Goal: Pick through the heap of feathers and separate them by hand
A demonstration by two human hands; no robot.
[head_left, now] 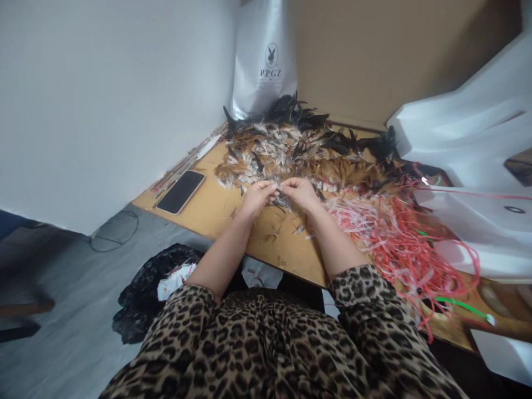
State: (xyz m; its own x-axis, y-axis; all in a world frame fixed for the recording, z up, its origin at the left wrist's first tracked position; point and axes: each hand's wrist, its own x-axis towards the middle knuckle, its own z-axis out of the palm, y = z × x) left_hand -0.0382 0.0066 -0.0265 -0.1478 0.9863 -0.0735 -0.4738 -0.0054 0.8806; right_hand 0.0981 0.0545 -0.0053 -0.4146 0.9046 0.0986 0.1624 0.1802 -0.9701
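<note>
White walls meet at a corner behind a yellowish wooden table (216, 213) that runs slantwise across the view. Both hands are together over its middle: the left hand (258, 198) and the right hand (300, 192) are nearly touching, fingertips curled in toward each other, pinched narrowly on a small bunch of feathers (281, 200) held between them. The bunch is small and partly hidden by the fingers (its long axis seems to run down and slightly toward the person, with fluffy grey ends hanging below the right hand, though I cannot be sure of it).

Just beyond the hands lies a wide heap of loose feathers (291, 149), brown and white nearest the fingers, black farther back. To the right of the right hand spreads a tangle of red and pink strips (394, 238), reaching the table's edge. Left of the left hand, well apart, a dark phone (181, 192) lies flat, screen up. Behind the heap a white bag (264, 61) stands against the wall. Below the forearms, on the grey floor, sits a crumpled black plastic bag (149, 288).
</note>
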